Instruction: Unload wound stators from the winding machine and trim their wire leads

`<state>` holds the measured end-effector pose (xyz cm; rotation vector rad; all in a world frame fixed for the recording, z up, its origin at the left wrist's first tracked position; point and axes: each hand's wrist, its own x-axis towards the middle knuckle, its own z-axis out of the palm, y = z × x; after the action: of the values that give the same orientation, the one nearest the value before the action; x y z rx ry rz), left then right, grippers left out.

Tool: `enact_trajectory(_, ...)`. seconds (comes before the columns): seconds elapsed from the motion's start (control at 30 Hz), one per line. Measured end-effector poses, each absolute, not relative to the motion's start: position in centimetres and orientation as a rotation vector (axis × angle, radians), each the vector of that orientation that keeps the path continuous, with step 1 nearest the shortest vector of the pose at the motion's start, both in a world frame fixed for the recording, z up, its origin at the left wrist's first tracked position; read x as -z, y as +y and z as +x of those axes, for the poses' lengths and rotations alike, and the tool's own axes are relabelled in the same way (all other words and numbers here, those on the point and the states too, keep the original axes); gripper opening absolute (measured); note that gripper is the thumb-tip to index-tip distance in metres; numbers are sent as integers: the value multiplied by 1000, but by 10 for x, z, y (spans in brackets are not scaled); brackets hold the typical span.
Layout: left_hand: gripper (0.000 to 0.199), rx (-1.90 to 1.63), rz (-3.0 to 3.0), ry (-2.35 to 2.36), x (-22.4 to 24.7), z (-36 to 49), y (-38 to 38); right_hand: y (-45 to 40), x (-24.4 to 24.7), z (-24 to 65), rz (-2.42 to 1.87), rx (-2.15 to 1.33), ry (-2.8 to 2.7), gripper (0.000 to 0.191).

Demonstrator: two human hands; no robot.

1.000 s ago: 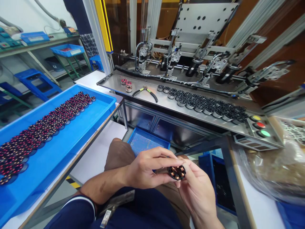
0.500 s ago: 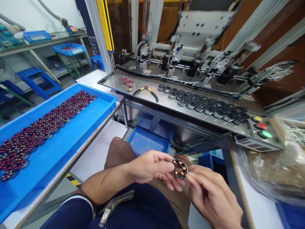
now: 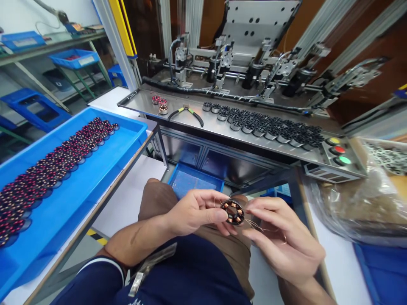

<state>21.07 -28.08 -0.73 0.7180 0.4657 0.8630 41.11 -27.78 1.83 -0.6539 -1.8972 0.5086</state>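
— Where is the ring (image 3: 238, 213), please?
— It is above the lap (image 3: 222, 245). The left hand (image 3: 195, 215) has its grip closed on the ring's edge.
— And how is the right hand (image 3: 282, 239)?
— Its grip is partly open, just beside the ring: the thumb is apart from the fingers, and thin wires (image 3: 254, 224) run between them.

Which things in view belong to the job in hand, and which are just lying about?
Belongs to the job:
copper-wound ring, gripped by the left hand
fine wires off its edge, by the right hand
likely, the wound rings in the blue tray
possibly pliers, untouched

Apparently just lying about:
blue stool, back left
clear plastic bag, right
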Motion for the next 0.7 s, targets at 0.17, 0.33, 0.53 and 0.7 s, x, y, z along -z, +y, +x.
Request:
enact_trajectory(0.17, 46, -892, 695, 448, 7, 212, -281, -277, -25, 406, -669, -544, -1868, 30)
enact_trajectory(0.33, 48, -846, 614, 407, 6, 211, -279, -274, -19, 404, -665, -935, -1622, 24)
enact_trajectory(0.53, 47, -819, 581, 334, 12, 210, -278, -275, -6, 393, -524, -1415, -1334, 28)
enact_trajectory(0.7, 48, -821, 556, 295, 14, 211, -277, -277, -5, 387, -526, -1425, -1291, 27)
